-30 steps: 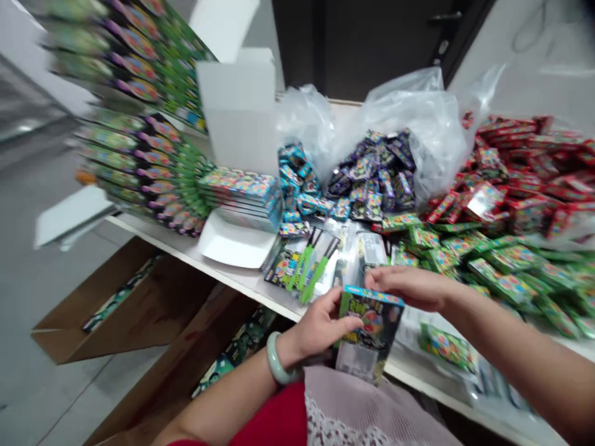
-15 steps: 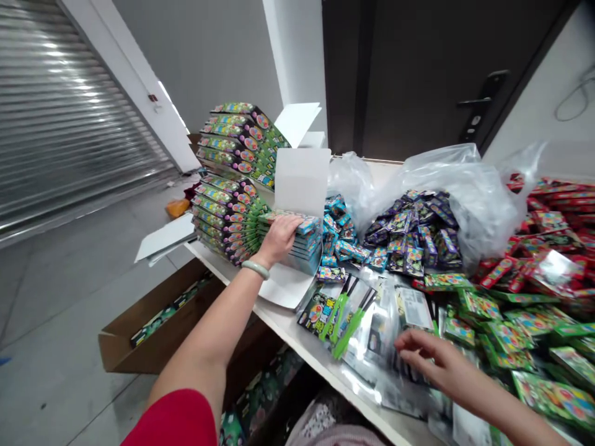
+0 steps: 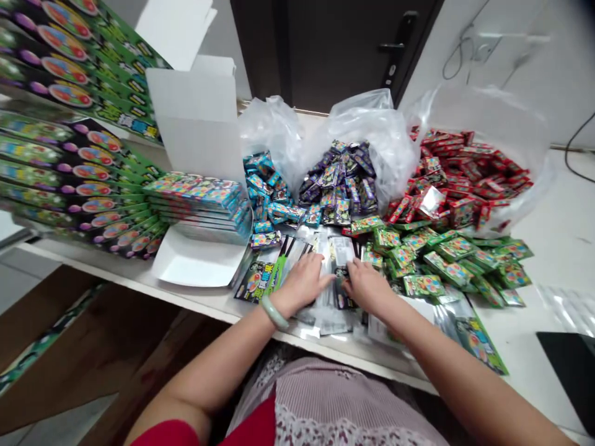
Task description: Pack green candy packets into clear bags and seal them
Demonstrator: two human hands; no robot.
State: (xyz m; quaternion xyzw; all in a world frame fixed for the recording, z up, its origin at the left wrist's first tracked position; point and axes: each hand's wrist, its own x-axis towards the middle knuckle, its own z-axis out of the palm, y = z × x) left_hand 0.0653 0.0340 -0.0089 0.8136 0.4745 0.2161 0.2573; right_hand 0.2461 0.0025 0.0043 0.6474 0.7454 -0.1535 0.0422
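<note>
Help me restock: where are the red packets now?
In the head view, the red packets lie heaped toward the right, beside the purple packets and behind the green packets.

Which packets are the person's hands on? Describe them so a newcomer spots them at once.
On the front edge of the white table, look between the person's left hand and right hand. There lies a spread of silver foil packets, flat under both hands. Unlike the green packets to the right, they are shiny and metallic.
</note>
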